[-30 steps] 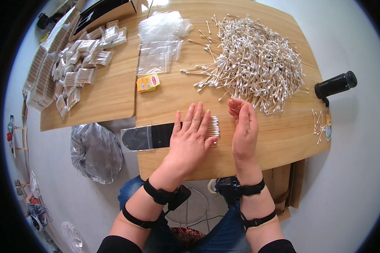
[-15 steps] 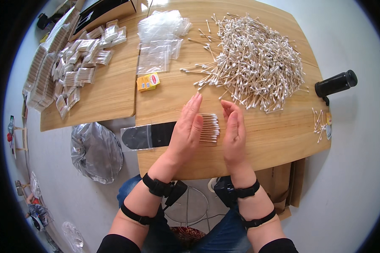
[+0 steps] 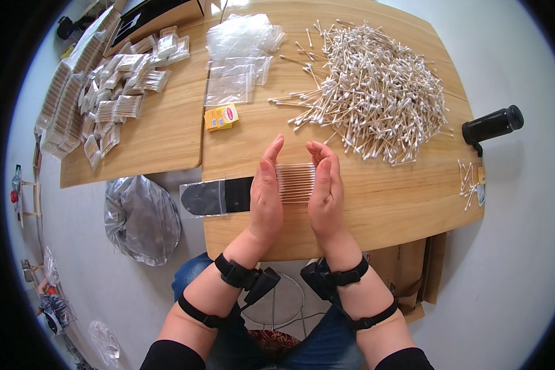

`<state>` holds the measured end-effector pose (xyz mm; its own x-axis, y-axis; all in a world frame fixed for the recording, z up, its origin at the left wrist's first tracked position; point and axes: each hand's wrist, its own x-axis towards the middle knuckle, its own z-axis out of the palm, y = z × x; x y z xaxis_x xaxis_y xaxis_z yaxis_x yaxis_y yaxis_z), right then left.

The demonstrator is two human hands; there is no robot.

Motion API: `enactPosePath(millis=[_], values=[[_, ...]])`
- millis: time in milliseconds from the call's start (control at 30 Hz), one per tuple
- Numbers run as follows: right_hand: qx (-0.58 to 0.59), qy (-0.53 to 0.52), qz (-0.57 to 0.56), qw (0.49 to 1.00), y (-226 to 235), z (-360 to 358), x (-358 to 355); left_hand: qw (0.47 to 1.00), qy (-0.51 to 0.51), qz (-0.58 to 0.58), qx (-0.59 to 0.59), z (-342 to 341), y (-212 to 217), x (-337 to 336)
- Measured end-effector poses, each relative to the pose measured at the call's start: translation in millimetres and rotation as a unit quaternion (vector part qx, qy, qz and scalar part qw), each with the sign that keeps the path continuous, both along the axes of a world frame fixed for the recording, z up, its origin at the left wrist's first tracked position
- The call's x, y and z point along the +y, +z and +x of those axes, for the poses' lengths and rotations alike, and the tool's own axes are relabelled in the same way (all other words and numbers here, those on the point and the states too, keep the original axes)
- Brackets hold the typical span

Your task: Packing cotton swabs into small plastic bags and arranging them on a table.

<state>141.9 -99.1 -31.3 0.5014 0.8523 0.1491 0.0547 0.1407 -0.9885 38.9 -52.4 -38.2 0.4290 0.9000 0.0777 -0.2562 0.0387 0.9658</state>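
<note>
On your far left, the heap of small swab packs (image 3: 116,92) sits on the worktop (image 3: 160,148) same as half a second ago, with the grey plastic bag (image 3: 143,222) below it on the floor. Next over, the black strip (image 3: 205,198) hasn't budged, rounded end in a clear sleeve and poking past the worktop edge. Clear bags (image 3: 231,86) and a yellow packet (image 3: 222,117) lie farther back, also unchanged.

Your left hand (image 3: 266,200) is open, fingers straight, now on edge at the left end of the row of swabs (image 3: 296,184); before, it was tipped over that end. The row lies flat between your palms. Your right hand (image 3: 327,194) is open too, slightly cupped; it was off to the side, now it's right at the tips, hiding them, so can't tell how hard you're pressing.

Right of that, the big swab pile (image 3: 388,92) and black bottle (image 3: 492,126) look untouched.
</note>
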Motion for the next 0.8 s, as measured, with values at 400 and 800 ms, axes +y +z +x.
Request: enactPosePath(millis=[400, 800], values=[[0.022, -0.066, 0.024, 0.997, -6.2, 27.7, -14.5, 0.891, 0.015, 0.3, 0.34, -7.7, 7.2, 5.1], [-0.226, 0.032, -0.086, 0.97, 13.9, 47.9, -35.5, 0.724, -0.055, 0.435, 0.533, -14.3, -5.3, -5.1]])
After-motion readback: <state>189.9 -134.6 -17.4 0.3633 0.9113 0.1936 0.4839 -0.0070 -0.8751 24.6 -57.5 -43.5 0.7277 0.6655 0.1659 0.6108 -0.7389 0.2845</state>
